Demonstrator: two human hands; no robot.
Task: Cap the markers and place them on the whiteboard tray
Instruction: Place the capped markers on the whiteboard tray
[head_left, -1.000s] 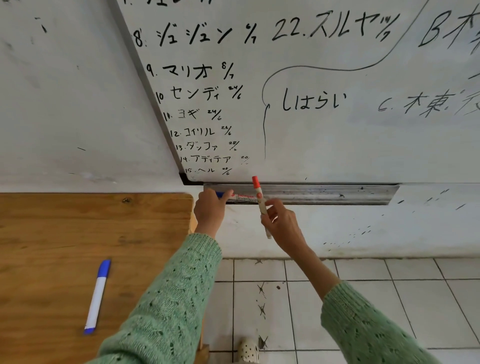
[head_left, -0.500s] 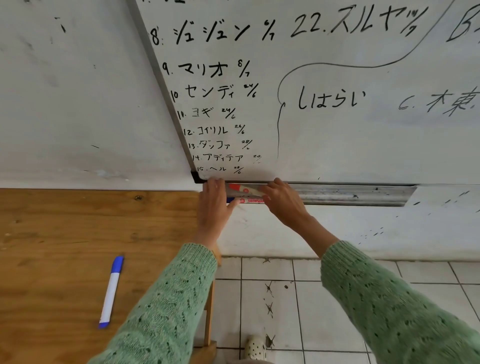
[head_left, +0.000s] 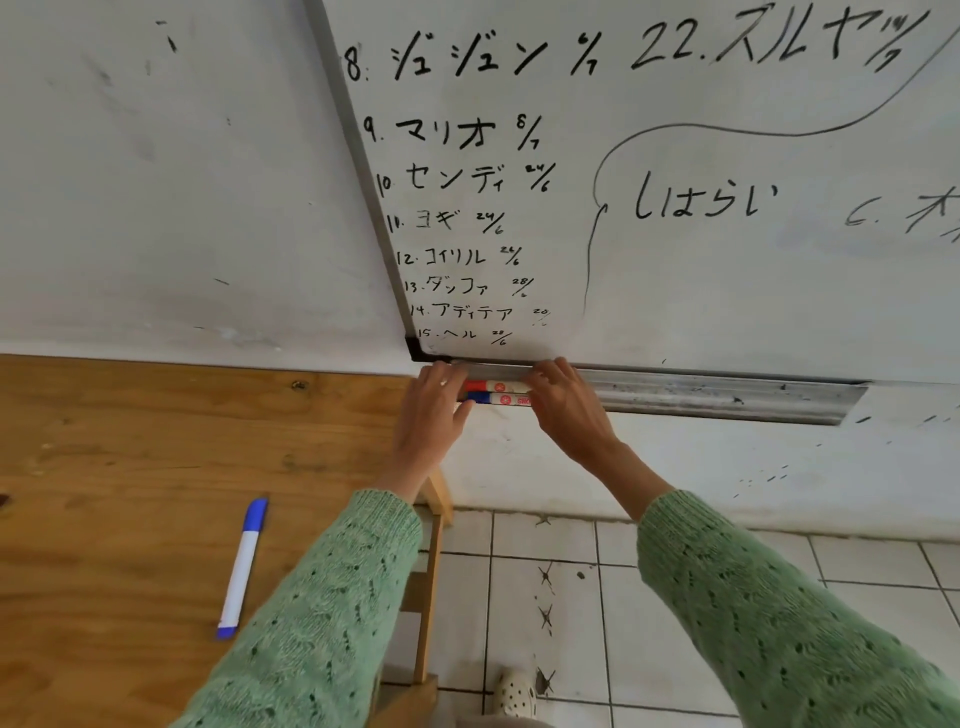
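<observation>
Two capped markers lie side by side at the left end of the metal whiteboard tray (head_left: 727, 397): a red-capped marker (head_left: 493, 386) behind and a blue-capped marker (head_left: 498, 399) in front. My left hand (head_left: 434, 415) presses its fingertips against their cap ends. My right hand (head_left: 566, 410) covers their right halves, fingers curled over the red marker. A third marker (head_left: 241, 566), white with a blue cap on, lies on the wooden table (head_left: 130, 467) at the lower left, away from both hands.
The whiteboard (head_left: 675, 260), covered in black writing, hangs above the tray. The table's edge and leg stand just below my left wrist. White floor tiles and a spotted shoe (head_left: 514, 693) show below.
My right hand carried the red marker from upright in front of the tray down into it, laying it behind the blue one. My left hand stayed at the tray's left end.
</observation>
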